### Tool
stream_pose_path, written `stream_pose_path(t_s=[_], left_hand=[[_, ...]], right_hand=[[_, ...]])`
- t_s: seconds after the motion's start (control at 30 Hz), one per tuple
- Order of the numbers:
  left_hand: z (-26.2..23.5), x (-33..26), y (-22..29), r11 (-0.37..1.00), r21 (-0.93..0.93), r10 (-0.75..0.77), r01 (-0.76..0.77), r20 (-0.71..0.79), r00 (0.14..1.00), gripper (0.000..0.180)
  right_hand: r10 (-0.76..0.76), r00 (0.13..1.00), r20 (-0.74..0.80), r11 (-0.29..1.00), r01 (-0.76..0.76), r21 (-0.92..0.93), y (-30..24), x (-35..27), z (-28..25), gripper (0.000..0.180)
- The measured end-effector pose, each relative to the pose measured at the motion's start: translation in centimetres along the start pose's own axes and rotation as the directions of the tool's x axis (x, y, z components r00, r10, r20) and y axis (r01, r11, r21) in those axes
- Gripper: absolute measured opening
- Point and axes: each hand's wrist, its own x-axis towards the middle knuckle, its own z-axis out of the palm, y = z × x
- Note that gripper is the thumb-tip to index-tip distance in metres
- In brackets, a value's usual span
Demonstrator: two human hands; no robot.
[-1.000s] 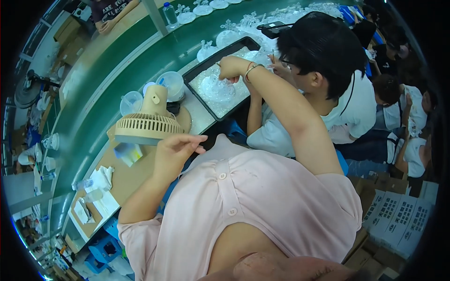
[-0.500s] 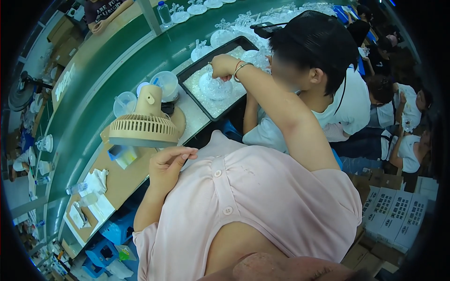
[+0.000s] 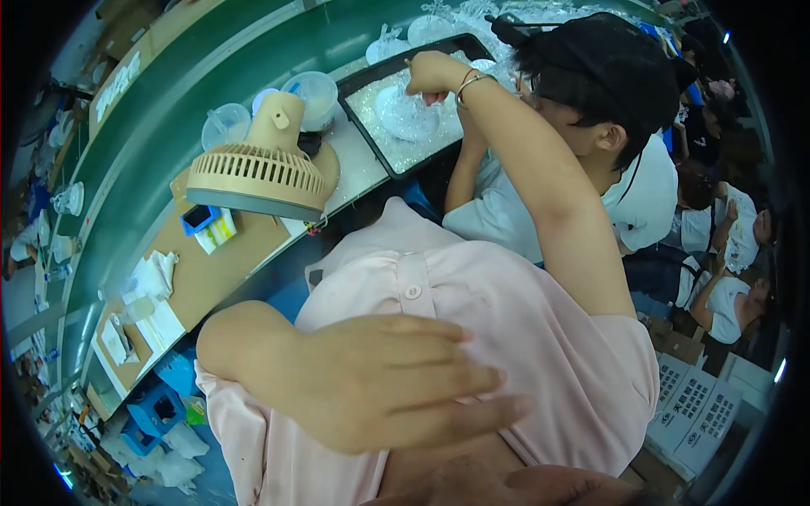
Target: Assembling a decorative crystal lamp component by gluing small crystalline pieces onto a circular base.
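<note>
My right hand (image 3: 429, 74), with a bangle and a red cord at the wrist, reaches far out over a black tray (image 3: 391, 173). Its fingers are closed on the clear upper part of a round white ornament (image 3: 405, 122). That ornament rests on a bed of white sparkling grains (image 3: 367, 105); the fingertips are partly hidden. Close to my chest, in front of the pink shirt (image 3: 472, 308), my left hand (image 3: 396, 379) is raised with its back showing. Its fingers are stretched out, slightly blurred, and nothing is in them.
A beige fan (image 3: 257, 173) stands on the bench beside clear plastic tubs (image 3: 312, 97). Close on the right sits a person in a black cap (image 3: 603, 72). More white ornaments (image 3: 430, 29) line the green conveyor (image 3: 177, 126). Blue stools (image 3: 156, 405) and stacked cartons (image 3: 688, 409) are lower down.
My left hand has come up from beside the fan toward my chest, its fingers straightening. My right hand stays on the ornament in the tray. The whole view has shifted slightly.
</note>
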Motion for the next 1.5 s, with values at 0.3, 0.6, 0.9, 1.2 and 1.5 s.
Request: stream_pose_path(t_s=[0.3,0.6,0.9,1.2,1.5], left_hand=[[-0.9,-3.8,-3.0,0.985,-0.099,-0.158,0.145,-0.144,0.977,0.023],[12.1,-11.2,-23.1,0.150,-0.806,-0.987,0.572,-0.091,0.131,0.026],[14.2,-9.8,-29.5,0.568,-0.719,-0.808,0.400,-0.579,0.106,0.048],[13.6,-9.6,-30.3,0.523,-0.793,-0.824,0.314,-0.564,-0.051,0.040],[13.6,-9.7,-31.0,0.534,-0.771,-0.811,0.345,-0.584,-0.050,0.016]], right_hand=[[0.043,0.999,0.018,0.988,-0.045,0.145,-0.2,-1.3,-0.6,0.028],[0.098,0.992,-0.077,0.918,-0.061,0.392,-1.3,-2.5,-1.0,0.026],[0.105,0.990,-0.095,0.866,-0.044,0.497,-1.7,-3.7,-0.4,0.026],[0.141,0.984,-0.107,0.857,-0.068,0.510,-2.2,-3.5,0.6,0.023],[0.115,0.985,-0.126,0.851,-0.033,0.524,-2.3,-3.3,1.6,0.026]])
